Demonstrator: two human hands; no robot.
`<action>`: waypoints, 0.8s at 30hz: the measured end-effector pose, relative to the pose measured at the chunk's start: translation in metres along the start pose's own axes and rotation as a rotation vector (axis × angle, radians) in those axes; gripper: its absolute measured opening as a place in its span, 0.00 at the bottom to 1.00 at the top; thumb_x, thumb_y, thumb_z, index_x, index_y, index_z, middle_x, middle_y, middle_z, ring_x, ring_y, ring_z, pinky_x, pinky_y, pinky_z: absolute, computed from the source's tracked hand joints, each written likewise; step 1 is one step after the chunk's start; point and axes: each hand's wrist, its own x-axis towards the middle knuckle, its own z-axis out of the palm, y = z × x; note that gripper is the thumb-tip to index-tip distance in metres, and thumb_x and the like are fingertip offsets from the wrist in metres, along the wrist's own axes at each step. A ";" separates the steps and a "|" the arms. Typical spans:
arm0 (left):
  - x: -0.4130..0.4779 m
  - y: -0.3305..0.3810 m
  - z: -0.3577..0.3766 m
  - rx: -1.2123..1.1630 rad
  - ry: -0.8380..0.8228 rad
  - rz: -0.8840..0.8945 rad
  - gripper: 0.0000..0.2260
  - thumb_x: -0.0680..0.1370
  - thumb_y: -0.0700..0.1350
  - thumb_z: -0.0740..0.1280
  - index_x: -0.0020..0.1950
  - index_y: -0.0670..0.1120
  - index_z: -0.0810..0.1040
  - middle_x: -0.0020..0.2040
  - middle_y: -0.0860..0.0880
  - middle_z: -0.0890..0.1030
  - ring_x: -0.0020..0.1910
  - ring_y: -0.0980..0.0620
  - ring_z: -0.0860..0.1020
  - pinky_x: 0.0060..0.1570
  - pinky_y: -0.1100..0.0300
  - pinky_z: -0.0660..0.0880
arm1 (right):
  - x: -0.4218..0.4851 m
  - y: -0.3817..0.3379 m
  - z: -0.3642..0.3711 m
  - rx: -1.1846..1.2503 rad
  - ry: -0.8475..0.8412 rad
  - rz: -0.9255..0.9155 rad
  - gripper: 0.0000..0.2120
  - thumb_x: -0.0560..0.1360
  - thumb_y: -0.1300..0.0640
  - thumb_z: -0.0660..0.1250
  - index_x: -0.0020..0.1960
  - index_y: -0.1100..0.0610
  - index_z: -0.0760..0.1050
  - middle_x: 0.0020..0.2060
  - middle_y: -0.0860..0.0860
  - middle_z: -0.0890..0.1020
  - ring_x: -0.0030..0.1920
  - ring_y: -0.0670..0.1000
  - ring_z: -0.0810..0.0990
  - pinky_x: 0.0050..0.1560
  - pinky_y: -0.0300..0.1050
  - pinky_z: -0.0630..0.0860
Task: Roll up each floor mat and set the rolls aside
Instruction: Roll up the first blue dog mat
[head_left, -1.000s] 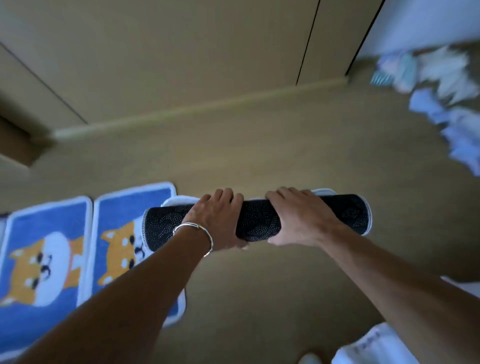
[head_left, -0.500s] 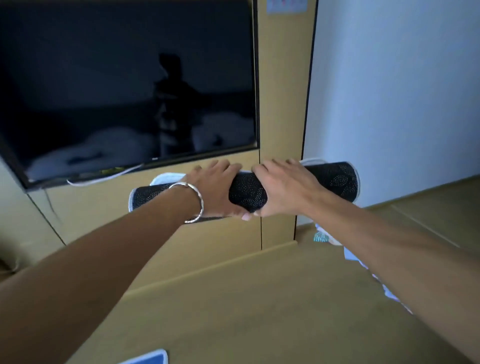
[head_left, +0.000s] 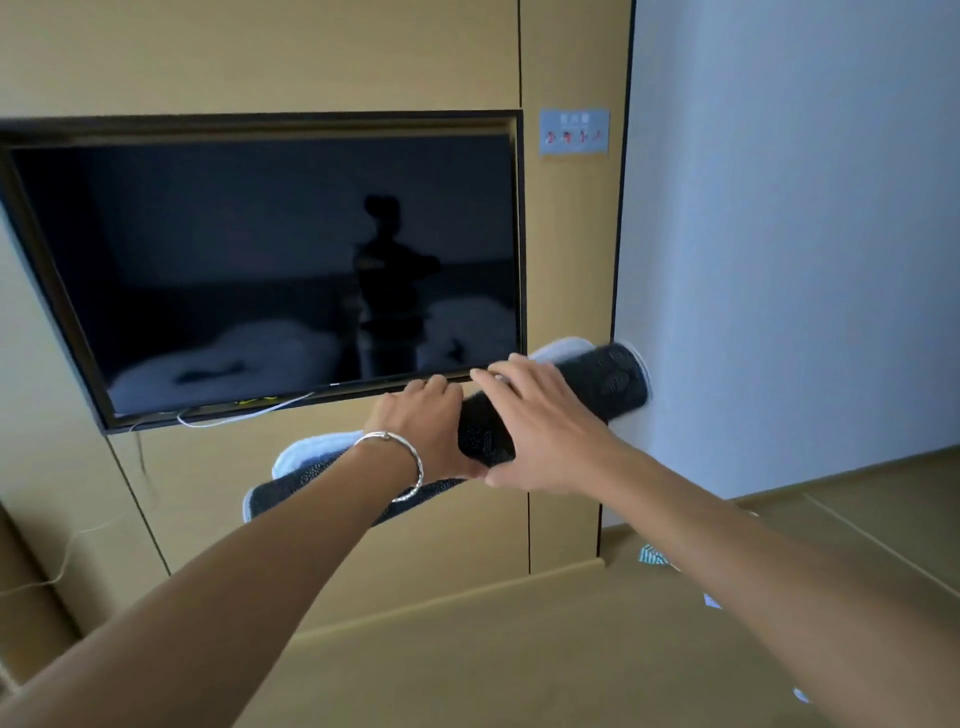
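Observation:
A rolled floor mat (head_left: 608, 384), black dotted backing outward with a white edge, is held in the air in front of me, tilted with its right end higher. My left hand (head_left: 421, 431), a silver bracelet on its wrist, grips the roll near the middle. My right hand (head_left: 535, 431) grips it just to the right, fingers curled over the top. The roll's left end (head_left: 311, 462) sags lower, partly hidden behind my left forearm. No other mats are in view.
A dark wall-mounted television (head_left: 280, 270) sits in a beige panelled wall straight ahead. A white wall (head_left: 805, 234) stands to the right. Small blue and white bits (head_left: 654, 556) lie on the beige floor (head_left: 519, 665) at the wall's foot.
The view has swung up from the floor to the wall, and the dog-patterned mats have left the frame. Both hands lifted the roll and moved it right; its right end now tilts up.

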 end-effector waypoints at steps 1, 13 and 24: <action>0.003 -0.003 0.003 -0.069 0.025 -0.071 0.34 0.62 0.69 0.70 0.58 0.48 0.70 0.55 0.51 0.72 0.58 0.49 0.72 0.50 0.53 0.70 | 0.001 0.001 -0.002 0.009 0.058 0.004 0.41 0.70 0.45 0.71 0.75 0.57 0.55 0.69 0.54 0.63 0.71 0.55 0.58 0.72 0.50 0.54; 0.091 -0.011 0.021 -1.503 0.082 -0.901 0.40 0.62 0.61 0.76 0.63 0.43 0.61 0.60 0.42 0.71 0.58 0.40 0.74 0.57 0.47 0.73 | 0.084 0.008 0.043 0.372 -0.091 0.421 0.44 0.63 0.38 0.75 0.68 0.56 0.57 0.62 0.55 0.70 0.59 0.57 0.75 0.52 0.51 0.74; 0.139 -0.057 0.082 -1.651 0.098 -0.474 0.20 0.75 0.50 0.70 0.59 0.43 0.66 0.51 0.48 0.72 0.48 0.52 0.75 0.47 0.54 0.77 | 0.145 0.070 0.079 0.169 -0.093 0.474 0.48 0.61 0.45 0.73 0.72 0.43 0.49 0.53 0.52 0.72 0.49 0.55 0.76 0.46 0.51 0.76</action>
